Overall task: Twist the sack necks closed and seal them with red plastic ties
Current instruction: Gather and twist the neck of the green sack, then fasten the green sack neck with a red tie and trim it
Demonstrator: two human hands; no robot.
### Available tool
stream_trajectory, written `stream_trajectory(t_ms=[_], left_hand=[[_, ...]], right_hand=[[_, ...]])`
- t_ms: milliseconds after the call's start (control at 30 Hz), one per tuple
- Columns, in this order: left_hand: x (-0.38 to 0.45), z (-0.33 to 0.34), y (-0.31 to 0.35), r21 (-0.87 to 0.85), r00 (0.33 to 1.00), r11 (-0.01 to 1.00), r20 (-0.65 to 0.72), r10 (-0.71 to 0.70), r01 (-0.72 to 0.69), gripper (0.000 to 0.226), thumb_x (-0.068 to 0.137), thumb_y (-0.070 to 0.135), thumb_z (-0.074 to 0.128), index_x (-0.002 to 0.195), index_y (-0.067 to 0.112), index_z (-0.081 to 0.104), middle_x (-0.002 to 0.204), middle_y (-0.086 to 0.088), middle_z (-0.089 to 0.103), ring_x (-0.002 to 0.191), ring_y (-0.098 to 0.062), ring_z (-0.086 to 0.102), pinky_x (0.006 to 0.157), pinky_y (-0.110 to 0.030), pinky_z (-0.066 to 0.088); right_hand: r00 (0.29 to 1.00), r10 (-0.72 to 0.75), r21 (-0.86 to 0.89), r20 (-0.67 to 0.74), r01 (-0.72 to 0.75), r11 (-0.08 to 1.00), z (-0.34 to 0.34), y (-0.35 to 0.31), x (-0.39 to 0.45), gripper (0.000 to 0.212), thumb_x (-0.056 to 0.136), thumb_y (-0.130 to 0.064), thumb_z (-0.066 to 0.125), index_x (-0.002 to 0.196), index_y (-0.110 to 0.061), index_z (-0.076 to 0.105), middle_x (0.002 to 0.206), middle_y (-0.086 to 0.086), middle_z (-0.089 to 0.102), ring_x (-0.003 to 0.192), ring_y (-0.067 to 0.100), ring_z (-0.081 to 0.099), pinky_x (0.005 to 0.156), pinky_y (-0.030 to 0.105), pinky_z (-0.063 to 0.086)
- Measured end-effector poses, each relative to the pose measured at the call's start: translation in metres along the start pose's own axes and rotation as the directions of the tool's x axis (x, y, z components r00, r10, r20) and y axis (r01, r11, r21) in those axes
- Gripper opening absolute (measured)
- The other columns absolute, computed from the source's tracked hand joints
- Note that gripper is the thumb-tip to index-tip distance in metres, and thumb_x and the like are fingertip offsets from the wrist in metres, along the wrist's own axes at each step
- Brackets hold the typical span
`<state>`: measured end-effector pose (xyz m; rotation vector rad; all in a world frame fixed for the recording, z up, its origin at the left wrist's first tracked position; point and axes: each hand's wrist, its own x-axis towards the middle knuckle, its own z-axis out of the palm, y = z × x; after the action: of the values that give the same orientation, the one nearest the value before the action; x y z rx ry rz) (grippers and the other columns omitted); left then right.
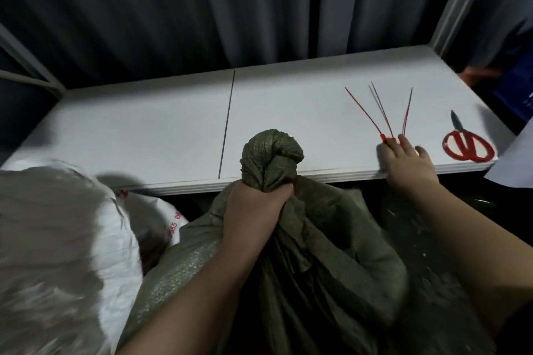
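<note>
Below the table edge, left hand (253, 204) gripping green sack (317, 262) neck, contents hidden

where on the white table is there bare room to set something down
The white table is bare left of its dark seam, and between seam and red ties. The right end is crowded: ties, right hand, red scissors. The green sack, gripped by the left hand, overlaps the front edge.

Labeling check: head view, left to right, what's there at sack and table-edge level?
White sack → left hand gripping the green sack neck → red ties, right hand fingers on their ends → red-handled scissors.
</note>
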<state>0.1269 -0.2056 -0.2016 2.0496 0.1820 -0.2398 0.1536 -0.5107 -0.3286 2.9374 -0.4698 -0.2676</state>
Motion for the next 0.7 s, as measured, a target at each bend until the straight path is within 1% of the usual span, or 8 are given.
stream_trajectory(t_ms=[133,267,367,467,533,600,633,700], left_hand=[[0.0,0.001,-0.002,-0.008,1.0,1.0,-0.001,0.006,-0.006,0.014,0.073,0.03,0.074,0.065,0.024,0.064,0.074,0.012,0.067,0.075,-0.005,0.062,0.075,-0.028,0.048],[-0.002,0.001,-0.002,-0.012,1.0,1.0,-0.007,0.009,-0.009,0.014,0.072,0.028,0.075,0.065,0.025,0.063,0.075,0.012,0.067,0.077,-0.007,0.063,0.079,-0.029,0.05],[-0.004,-0.001,-0.002,-0.021,1.0,1.0,-0.006,0.007,-0.007,0.011,0.072,0.028,0.075,0.068,0.025,0.065,0.076,0.012,0.068,0.076,-0.004,0.063,0.075,-0.027,0.049],[-0.005,-0.002,-0.003,-0.022,1.0,1.0,0.0,0.01,-0.01,0.01,0.072,0.028,0.075,0.07,0.025,0.066,0.076,0.012,0.068,0.075,-0.003,0.062,0.074,-0.026,0.048],[-0.004,-0.003,-0.004,-0.017,1.0,1.0,-0.006,0.007,-0.008,0.01,0.071,0.029,0.075,0.071,0.025,0.066,0.077,0.011,0.068,0.076,-0.003,0.063,0.075,-0.027,0.049],[-0.003,-0.002,-0.005,-0.018,1.0,1.0,-0.011,0.004,-0.004,0.01,0.071,0.029,0.075,0.072,0.024,0.067,0.078,0.011,0.068,0.078,-0.005,0.063,0.076,-0.027,0.049],[-0.003,-0.002,-0.005,-0.018,1.0,1.0,-0.013,0.0,0.0,0.01,0.071,0.03,0.075,0.073,0.025,0.067,0.078,0.011,0.068,0.078,-0.005,0.063,0.076,-0.027,0.049],[-0.003,-0.002,-0.005,-0.022,1.0,1.0,-0.007,-0.006,0.006,0.01,0.07,0.03,0.075,0.074,0.025,0.067,0.077,0.012,0.068,0.077,-0.004,0.063,0.073,-0.026,0.049]], right_hand=[[0.996,-0.028,-0.016,-0.09,0.026,1.0,0.009,0.001,0.0,0.053,0.092,-0.011,0.048,0.141,-0.015,0.031,0.156,0.008,0.022,0.146,0.027,0.011,0.114,0.041,0.021],[0.98,-0.04,0.064,-0.193,0.053,0.997,0.012,0.0,0.0,0.049,0.083,-0.002,0.058,0.13,-0.011,0.047,0.135,0.012,0.046,0.125,0.031,0.04,0.098,0.039,0.037],[0.975,-0.055,0.076,-0.214,0.072,0.995,0.013,0.002,0.004,0.049,0.081,-0.001,0.062,0.128,-0.01,0.049,0.129,0.015,0.048,0.117,0.033,0.045,0.094,0.041,0.04],[0.969,-0.07,0.065,-0.237,0.088,0.994,0.017,0.007,0.008,0.05,0.079,0.0,0.065,0.128,-0.003,0.051,0.131,0.02,0.05,0.118,0.039,0.047,0.092,0.045,0.042],[0.965,-0.117,0.014,-0.234,0.124,0.992,0.018,0.009,0.009,0.044,0.076,0.0,0.067,0.119,-0.002,0.057,0.12,0.02,0.06,0.11,0.039,0.053,0.087,0.045,0.047],[0.952,-0.166,-0.022,-0.257,0.166,0.986,0.019,0.011,0.007,0.038,0.07,0.003,0.072,0.106,-0.001,0.062,0.102,0.02,0.066,0.093,0.039,0.059,0.074,0.044,0.051],[0.944,-0.179,-0.038,-0.276,0.176,0.984,0.02,0.013,0.004,0.037,0.069,0.004,0.073,0.104,0.0,0.063,0.098,0.021,0.067,0.088,0.039,0.06,0.069,0.044,0.052],[0.933,-0.193,-0.052,-0.304,0.186,0.981,0.021,0.014,-0.001,0.04,0.071,0.002,0.073,0.109,-0.001,0.063,0.099,0.02,0.068,0.087,0.038,0.062,0.068,0.042,0.053]])
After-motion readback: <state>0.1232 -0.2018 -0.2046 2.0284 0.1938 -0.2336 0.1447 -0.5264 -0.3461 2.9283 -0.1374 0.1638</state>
